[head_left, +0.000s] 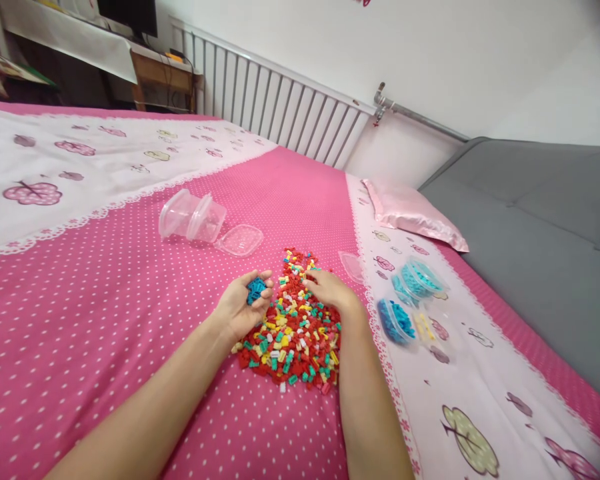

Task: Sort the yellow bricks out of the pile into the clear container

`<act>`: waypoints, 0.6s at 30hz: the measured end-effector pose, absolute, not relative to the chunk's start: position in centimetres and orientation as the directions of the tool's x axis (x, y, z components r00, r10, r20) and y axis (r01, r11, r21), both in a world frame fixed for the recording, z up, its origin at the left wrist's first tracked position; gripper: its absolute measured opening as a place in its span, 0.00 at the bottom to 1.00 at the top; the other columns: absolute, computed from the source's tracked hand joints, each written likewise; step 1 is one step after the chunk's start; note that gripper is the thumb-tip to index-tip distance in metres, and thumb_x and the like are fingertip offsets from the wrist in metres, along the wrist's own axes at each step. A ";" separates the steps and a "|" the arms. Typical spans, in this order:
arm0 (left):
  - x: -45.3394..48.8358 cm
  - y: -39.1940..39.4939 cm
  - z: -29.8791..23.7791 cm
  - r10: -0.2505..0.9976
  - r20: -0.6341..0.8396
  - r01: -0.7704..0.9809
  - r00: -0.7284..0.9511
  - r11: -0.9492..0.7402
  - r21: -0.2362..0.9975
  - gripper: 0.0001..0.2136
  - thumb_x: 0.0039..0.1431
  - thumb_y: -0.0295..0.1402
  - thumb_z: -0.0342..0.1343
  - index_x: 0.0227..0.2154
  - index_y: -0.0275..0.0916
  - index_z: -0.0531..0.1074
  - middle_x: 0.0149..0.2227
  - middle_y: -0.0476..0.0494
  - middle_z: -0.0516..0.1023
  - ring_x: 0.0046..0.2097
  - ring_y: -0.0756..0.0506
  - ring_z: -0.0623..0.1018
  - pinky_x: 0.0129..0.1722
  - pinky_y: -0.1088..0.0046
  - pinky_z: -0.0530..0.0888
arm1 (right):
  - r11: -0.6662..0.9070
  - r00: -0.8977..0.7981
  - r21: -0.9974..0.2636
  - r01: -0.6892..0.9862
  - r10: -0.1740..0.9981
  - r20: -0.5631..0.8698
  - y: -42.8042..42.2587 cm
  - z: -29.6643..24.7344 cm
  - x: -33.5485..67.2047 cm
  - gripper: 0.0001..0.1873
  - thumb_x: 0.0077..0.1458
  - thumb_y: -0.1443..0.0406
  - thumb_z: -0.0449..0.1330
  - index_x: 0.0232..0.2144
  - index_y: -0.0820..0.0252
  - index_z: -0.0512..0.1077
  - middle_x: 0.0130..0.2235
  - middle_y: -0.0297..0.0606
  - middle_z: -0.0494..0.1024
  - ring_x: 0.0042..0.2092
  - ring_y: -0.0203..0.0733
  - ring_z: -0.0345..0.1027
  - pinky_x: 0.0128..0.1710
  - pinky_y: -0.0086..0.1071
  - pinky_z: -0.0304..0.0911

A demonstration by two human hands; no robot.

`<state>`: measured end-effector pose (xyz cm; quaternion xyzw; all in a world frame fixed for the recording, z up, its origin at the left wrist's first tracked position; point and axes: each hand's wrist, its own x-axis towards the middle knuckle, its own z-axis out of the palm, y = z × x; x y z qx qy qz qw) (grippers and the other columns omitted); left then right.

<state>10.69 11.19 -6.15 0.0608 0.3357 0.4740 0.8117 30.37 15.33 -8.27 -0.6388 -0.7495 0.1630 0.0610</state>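
Observation:
A heap of small red, yellow, teal and white bricks (296,327) lies on the pink dotted bedspread (130,320). My left hand (243,303) is cupped palm-up at the heap's left edge, fingers curled round several blue bricks (255,289). On the heap's upper right part rests my right hand (329,288), fingers bent down and pinching among the bricks; what they hold is hidden.
Two clear plastic tubs (193,217) lie tipped over beyond the heap, with a clear lid (240,240) beside them. Right of the heap stand tubs of teal bricks (417,279), blue bricks (396,321) and yellow bricks (430,328). A pink pillow (413,213) and grey sofa (540,240) lie farther right.

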 end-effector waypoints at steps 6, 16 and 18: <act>10.6 11.2 -6.2 0.795 -0.497 -0.733 0.348 0.561 0.385 0.09 0.62 0.26 0.41 0.29 0.34 0.64 0.23 0.48 0.63 0.19 0.56 0.60 0.10 0.88 0.54 | -0.066 0.098 -0.314 0.947 0.991 0.087 16.8 -6.6 32.0 0.18 0.58 0.67 0.50 0.47 0.57 0.75 0.47 0.44 0.78 0.51 0.47 0.70 0.52 0.37 0.60; 10.3 11.3 -6.2 0.805 -0.497 -0.738 0.325 0.545 0.399 0.09 0.63 0.26 0.40 0.30 0.33 0.64 0.22 0.48 0.63 0.19 0.56 0.59 0.10 0.87 0.53 | -0.106 0.148 -0.294 0.950 0.981 0.126 23.1 -11.4 29.8 0.16 0.59 0.65 0.52 0.45 0.57 0.76 0.48 0.45 0.77 0.49 0.46 0.70 0.46 0.34 0.63; 10.3 11.3 -6.2 0.806 -0.496 -0.740 0.322 0.541 0.400 0.09 0.63 0.26 0.40 0.30 0.33 0.64 0.22 0.48 0.63 0.19 0.56 0.60 0.10 0.87 0.53 | -0.144 0.188 -0.292 0.945 0.974 0.127 23.2 -11.9 29.9 0.15 0.59 0.66 0.52 0.42 0.60 0.77 0.45 0.49 0.78 0.46 0.46 0.71 0.44 0.34 0.63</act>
